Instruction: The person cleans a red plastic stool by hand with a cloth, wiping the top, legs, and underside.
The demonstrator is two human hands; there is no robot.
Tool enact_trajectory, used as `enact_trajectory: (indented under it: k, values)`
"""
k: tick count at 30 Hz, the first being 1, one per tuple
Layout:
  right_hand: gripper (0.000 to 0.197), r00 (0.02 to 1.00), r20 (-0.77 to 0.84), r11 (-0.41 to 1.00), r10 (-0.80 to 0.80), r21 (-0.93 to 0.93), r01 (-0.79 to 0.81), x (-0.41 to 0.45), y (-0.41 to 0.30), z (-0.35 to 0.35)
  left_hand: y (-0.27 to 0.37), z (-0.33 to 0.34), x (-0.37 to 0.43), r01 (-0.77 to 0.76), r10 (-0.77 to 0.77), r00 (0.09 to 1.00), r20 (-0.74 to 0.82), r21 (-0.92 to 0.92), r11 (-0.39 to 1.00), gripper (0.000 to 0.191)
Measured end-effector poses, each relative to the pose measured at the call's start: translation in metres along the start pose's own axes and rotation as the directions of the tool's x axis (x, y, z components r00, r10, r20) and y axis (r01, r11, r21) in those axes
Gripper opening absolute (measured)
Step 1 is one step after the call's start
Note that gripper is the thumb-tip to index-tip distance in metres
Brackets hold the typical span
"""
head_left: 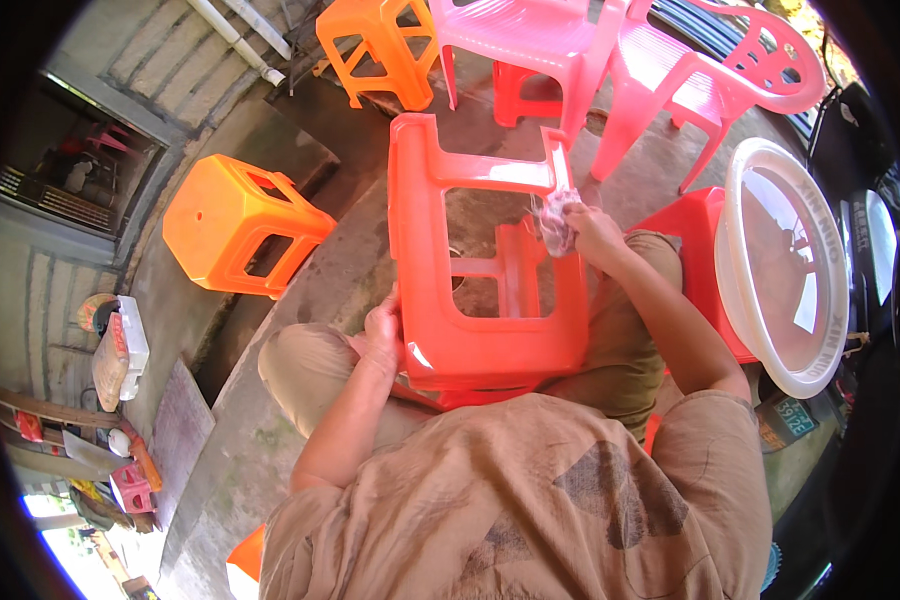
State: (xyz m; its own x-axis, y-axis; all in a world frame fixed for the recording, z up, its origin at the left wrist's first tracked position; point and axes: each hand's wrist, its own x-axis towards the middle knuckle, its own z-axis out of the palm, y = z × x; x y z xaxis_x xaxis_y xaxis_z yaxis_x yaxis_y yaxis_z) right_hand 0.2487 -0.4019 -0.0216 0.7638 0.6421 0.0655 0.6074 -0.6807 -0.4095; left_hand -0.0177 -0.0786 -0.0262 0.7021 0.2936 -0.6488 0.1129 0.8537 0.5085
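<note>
A red plastic stool (495, 352) lies on its side across my lap, its legs pointing away from me. My left hand (382, 330) grips the stool at its left side; the fingertips are hidden behind the plastic. In my right hand (594, 234) is a bunched, pinkish-white wet cloth (556, 222), pressed against the stool's right leg near the crossbar. Through the opening in the stool's side I see its opposite leg and the concrete floor.
To my right, a wide white basin (733, 300) of cloudy water rests on a red stool (675, 217). Orange stools (210, 225) stand at left and at the far side (379, 45). Beyond are pink plastic armchairs (517, 34). A motorcycle (870, 217) is at the right edge.
</note>
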Motion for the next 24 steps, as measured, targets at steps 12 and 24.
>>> enact_trajectory:
  k: [12,24]
  values:
    - [0.026,0.990,-0.041,0.986,0.133,0.102,-0.129,0.115,0.027,0.026,0.009,-0.004,-0.001,-0.044,0.056,0.995,-0.083,0.137,0.990,0.040]
    - [0.052,0.945,-0.078,0.917,0.319,0.275,-0.287,0.148,0.027,0.071,0.026,0.001,-0.007,-0.030,0.056,0.993,-0.106,0.232,0.972,0.048]
